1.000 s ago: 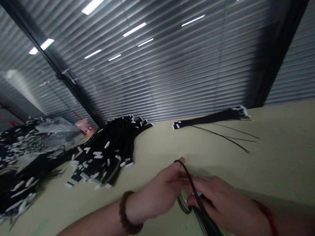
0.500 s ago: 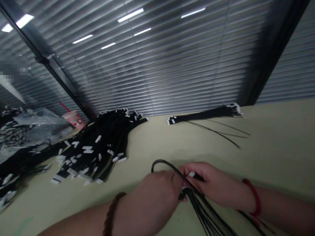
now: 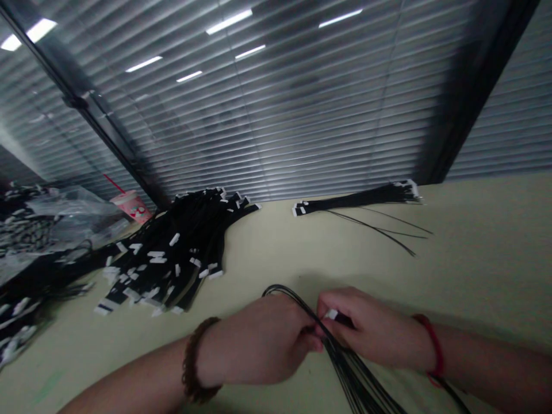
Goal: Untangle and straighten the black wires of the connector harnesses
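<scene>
My left hand [image 3: 261, 339] is closed on a bundle of thin black cables [image 3: 356, 374]. The cables arch over its knuckles in a loop and fan out downward to the bottom edge. Right beside it, my right hand [image 3: 368, 328] pinches a black cable with a white connector [image 3: 331, 314] sticking out between thumb and fingers. Both sets of fingertips nearly meet where the cables cross. What lies inside the left fist is hidden.
A big pile of black cables with white connectors [image 3: 172, 253] lies on the pale table [image 3: 276, 247] at left. Farther back is a neat cable bundle [image 3: 357, 199] with loose strands. A pink cup with a straw [image 3: 133, 207] and plastic bags [image 3: 73, 213] stand at far left, near the window blinds [image 3: 280, 115].
My left hand has turned and drawn slightly left, so its thumb now shows. The looped cables have spread into several visible strands. My right hand stays close by, still pinching.
</scene>
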`<state>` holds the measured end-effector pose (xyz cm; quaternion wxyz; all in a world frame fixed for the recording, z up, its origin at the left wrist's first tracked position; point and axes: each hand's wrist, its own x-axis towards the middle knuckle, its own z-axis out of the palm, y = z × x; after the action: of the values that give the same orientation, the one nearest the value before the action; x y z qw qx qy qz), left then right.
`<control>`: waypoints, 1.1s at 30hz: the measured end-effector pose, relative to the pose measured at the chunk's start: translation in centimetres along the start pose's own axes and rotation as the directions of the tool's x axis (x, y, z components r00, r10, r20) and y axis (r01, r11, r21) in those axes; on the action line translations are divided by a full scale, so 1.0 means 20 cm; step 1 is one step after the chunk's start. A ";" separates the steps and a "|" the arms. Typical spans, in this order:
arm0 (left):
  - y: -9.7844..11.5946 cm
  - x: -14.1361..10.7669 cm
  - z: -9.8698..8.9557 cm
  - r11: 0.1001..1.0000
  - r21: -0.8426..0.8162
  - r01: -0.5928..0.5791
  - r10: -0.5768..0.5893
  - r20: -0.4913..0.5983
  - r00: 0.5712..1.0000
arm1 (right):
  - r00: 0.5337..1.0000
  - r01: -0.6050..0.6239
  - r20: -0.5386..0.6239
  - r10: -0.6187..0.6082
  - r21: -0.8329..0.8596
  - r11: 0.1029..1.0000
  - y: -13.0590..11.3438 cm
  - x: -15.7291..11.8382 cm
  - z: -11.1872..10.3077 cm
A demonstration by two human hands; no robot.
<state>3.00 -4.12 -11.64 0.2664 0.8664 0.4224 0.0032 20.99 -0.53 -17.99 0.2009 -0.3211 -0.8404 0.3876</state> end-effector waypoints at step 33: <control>-0.19 0.09 -0.04 0.631 -0.739 0.237 0.006 0.310 0.951 | 0.993 0.046 0.063 -0.098 0.564 0.825 0.06 0.01 -0.08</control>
<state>1.24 -0.46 -13.11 0.6662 0.6324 0.3932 0.0412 22.23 1.09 -17.97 0.2631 -0.1982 -0.7092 0.6233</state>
